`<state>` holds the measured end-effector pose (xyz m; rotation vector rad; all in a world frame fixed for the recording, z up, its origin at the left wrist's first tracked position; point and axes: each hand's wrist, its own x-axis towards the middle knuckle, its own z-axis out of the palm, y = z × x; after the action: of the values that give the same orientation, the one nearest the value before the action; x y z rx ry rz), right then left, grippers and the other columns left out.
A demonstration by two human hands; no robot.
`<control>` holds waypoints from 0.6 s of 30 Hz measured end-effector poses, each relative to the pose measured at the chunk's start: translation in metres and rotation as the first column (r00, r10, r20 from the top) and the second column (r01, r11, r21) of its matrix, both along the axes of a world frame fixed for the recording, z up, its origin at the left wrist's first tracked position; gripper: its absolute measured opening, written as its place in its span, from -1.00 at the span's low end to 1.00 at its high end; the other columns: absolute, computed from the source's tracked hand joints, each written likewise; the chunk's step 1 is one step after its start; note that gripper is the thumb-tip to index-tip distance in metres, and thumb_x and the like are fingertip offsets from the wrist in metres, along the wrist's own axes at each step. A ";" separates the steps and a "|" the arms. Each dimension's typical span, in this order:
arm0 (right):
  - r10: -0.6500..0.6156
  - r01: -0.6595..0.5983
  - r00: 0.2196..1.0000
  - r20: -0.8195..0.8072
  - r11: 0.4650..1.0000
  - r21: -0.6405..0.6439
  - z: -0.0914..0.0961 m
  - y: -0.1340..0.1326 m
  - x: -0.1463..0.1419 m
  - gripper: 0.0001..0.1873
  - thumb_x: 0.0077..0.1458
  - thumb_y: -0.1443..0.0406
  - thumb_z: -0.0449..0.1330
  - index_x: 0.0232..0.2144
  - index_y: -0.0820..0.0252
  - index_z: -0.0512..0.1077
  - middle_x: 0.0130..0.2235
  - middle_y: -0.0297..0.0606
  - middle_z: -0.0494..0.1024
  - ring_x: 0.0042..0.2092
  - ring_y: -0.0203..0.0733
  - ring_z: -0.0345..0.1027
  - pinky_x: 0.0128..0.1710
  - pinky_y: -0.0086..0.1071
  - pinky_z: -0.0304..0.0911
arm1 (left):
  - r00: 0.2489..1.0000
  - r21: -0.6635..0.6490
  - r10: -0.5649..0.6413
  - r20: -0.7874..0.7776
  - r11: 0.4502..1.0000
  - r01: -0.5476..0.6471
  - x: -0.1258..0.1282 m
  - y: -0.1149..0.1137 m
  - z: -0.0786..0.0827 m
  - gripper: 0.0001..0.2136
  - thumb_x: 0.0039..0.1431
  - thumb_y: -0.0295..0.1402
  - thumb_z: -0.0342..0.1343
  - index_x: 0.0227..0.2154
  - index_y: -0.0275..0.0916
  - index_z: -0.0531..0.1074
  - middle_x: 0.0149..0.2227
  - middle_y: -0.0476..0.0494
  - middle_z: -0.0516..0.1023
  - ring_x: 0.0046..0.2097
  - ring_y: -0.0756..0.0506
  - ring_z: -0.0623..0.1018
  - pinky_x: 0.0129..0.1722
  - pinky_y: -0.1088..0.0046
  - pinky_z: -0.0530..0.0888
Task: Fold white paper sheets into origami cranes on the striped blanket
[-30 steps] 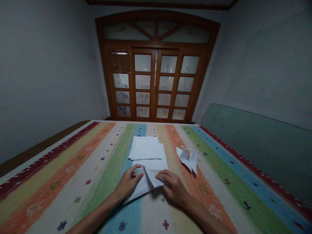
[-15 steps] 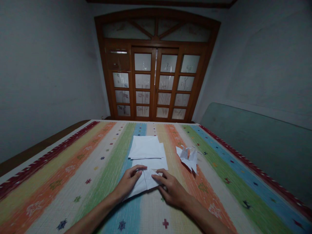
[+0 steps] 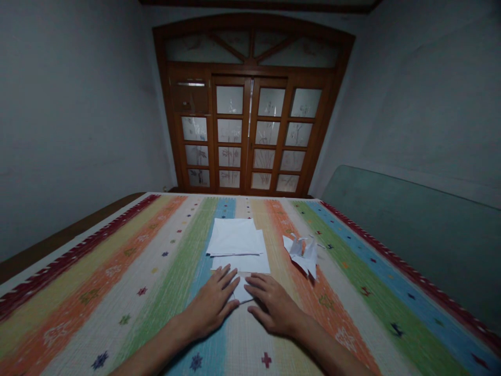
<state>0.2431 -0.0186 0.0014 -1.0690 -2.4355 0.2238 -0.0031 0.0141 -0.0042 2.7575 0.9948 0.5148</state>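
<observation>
A folded sheet of white paper (image 3: 243,290) lies on the striped tablecloth near me, mostly covered by my hands. My left hand (image 3: 215,300) rests flat over its left part, fingers stretched out and somewhat spread. Over the right part lies my right hand (image 3: 272,303), palm down, its fingers extended with the thumb apart. Only the paper's middle shows between the hands, with a crease in it. Just beyond my fingertips is a stack of white paper sheets (image 3: 235,236), the upper ones offset from a lower sheet (image 3: 240,263).
Right of the stack sits a folded white paper piece (image 3: 304,254) with pointed flaps. The striped tablecloth (image 3: 148,292) spreads over the table. A pale green panel (image 3: 410,224) stands along the right side, and wooden doors (image 3: 250,136) with glass panes are beyond the far edge.
Both hands have gone from gripping the folded paper at its edges to lying flat on it. The paper now rests lower on the cloth. The stack and folded piece have stayed put.
</observation>
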 end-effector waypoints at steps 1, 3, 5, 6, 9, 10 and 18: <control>0.019 -0.018 1.000 0.022 0.999 -0.027 0.001 -0.001 0.000 -0.44 0.15 0.25 0.24 0.19 0.26 0.35 0.22 0.04 0.40 0.28 0.16 0.19 0.26 0.08 0.14 | 0.999 -0.005 -0.031 -0.029 1.000 0.031 0.000 -0.002 0.001 -0.48 0.39 -0.16 -0.03 0.34 -0.13 0.12 0.38 -0.24 0.17 0.40 -0.31 0.12 0.32 -0.09 0.17; 0.051 -0.046 0.997 0.060 0.995 -0.091 0.003 -0.002 0.001 -0.32 0.19 0.17 0.23 0.29 0.28 0.22 0.30 0.07 0.28 0.34 0.15 0.09 0.30 0.07 0.08 | 0.996 -0.017 -0.070 -0.057 0.997 0.069 -0.001 -0.004 0.003 -0.41 0.39 -0.12 -0.06 0.39 -0.14 -0.02 0.41 -0.26 0.08 0.41 -0.29 0.09 0.34 -0.03 0.15; 0.073 -0.060 0.994 0.081 0.986 -0.153 0.004 -0.003 0.001 -0.22 0.24 0.07 0.18 0.37 0.28 0.06 0.37 0.07 0.14 0.39 0.12 -0.03 0.35 0.05 0.01 | 0.994 -0.029 -0.085 -0.065 0.996 0.083 -0.002 -0.005 0.004 -0.38 0.40 -0.11 -0.08 0.40 -0.13 -0.12 0.43 -0.25 0.01 0.42 -0.27 0.04 0.35 0.02 0.14; 0.079 -0.063 0.993 0.087 0.982 -0.178 0.004 -0.004 0.001 -0.18 0.26 0.03 0.15 0.39 0.27 -0.02 0.39 0.06 0.06 0.41 0.10 -0.09 0.36 0.05 -0.04 | 0.994 -0.033 -0.088 -0.068 0.996 0.086 -0.002 -0.005 0.004 -0.37 0.40 -0.10 -0.08 0.41 -0.12 -0.15 0.43 -0.24 -0.02 0.43 -0.27 0.02 0.35 0.02 0.13; 0.087 -0.063 0.991 0.102 0.974 -0.220 0.003 -0.005 0.000 -0.11 0.28 -0.04 0.09 0.42 0.24 -0.18 0.42 0.02 -0.11 0.44 0.08 -0.24 0.39 0.06 -0.16 | 0.993 -0.044 -0.095 -0.069 0.995 0.092 -0.003 -0.004 0.004 -0.34 0.39 -0.09 -0.07 0.41 -0.09 -0.21 0.44 -0.23 -0.05 0.43 -0.27 0.00 0.36 0.00 0.09; 0.086 -0.060 0.991 0.106 0.973 -0.225 0.003 -0.006 0.000 -0.10 0.28 -0.05 0.08 0.42 0.22 -0.20 0.43 0.01 -0.13 0.44 0.08 -0.27 0.40 0.07 -0.19 | 0.993 -0.048 -0.096 -0.069 0.995 0.093 -0.003 -0.004 0.003 -0.34 0.39 -0.09 -0.07 0.41 -0.08 -0.23 0.44 -0.23 -0.06 0.43 -0.27 0.00 0.36 -0.01 0.09; 0.030 -0.003 0.995 0.097 0.963 -0.270 -0.002 -0.005 0.000 -0.19 0.32 0.00 0.05 0.41 0.18 -0.17 0.43 -0.07 -0.13 0.44 0.03 -0.28 0.41 0.02 -0.23 | 0.999 -0.033 -0.003 -0.034 0.999 0.002 -0.003 -0.001 -0.008 -0.34 0.32 -0.25 0.09 0.39 -0.09 -0.05 0.42 -0.29 0.01 0.41 -0.28 0.09 0.31 -0.02 0.23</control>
<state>0.2431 -0.0234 -0.0008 -1.1994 -2.5567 0.5326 -0.0060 0.0135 -0.0120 2.7468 0.9982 0.4486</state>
